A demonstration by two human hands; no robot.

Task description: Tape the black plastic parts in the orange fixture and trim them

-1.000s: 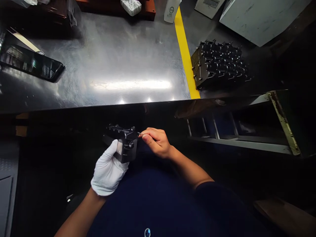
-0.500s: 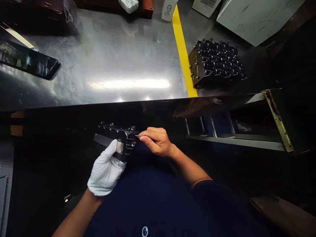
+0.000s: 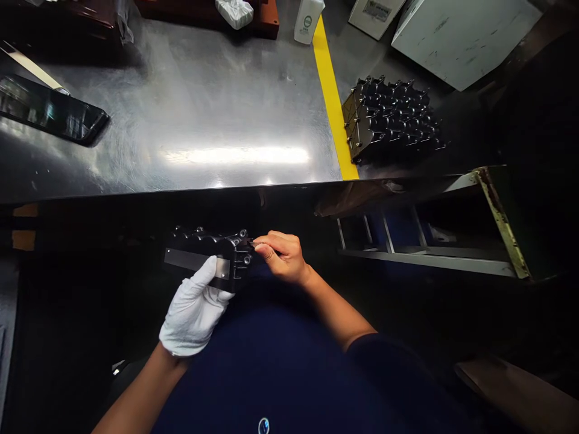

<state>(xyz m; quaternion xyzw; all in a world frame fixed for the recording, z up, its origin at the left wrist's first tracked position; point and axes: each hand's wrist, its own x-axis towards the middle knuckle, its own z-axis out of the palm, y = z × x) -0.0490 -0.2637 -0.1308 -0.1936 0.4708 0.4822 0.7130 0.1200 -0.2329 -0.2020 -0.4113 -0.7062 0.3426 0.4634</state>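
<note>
My left hand (image 3: 192,313), in a white glove, grips a black ribbed metal housing (image 3: 205,244) in front of my body, below the bench edge. Its thumb presses on a flat grey strip (image 3: 183,259) along the housing's side. The housing's end with round screw bosses faces right. My bare right hand (image 3: 284,256) is closed in a pinch at that end. Between thumb and forefinger is a thin blade (image 3: 257,243), its tip at the housing's upper right corner. Most of the blade is hidden by the fingers.
On the metal bench (image 3: 203,108) stand several stacked black housings (image 3: 393,114), right of a yellow tape line (image 3: 332,96). A phone (image 3: 49,108) lies at left. A white bottle (image 3: 309,21) and a white box (image 3: 461,36) are at the back. A metal rack (image 3: 429,259) is below right.
The housing has turned slightly in my left hand, its left end swinging outward. The blade in my right hand has shifted slightly up against the housing's corner. The view has shifted a little.
</note>
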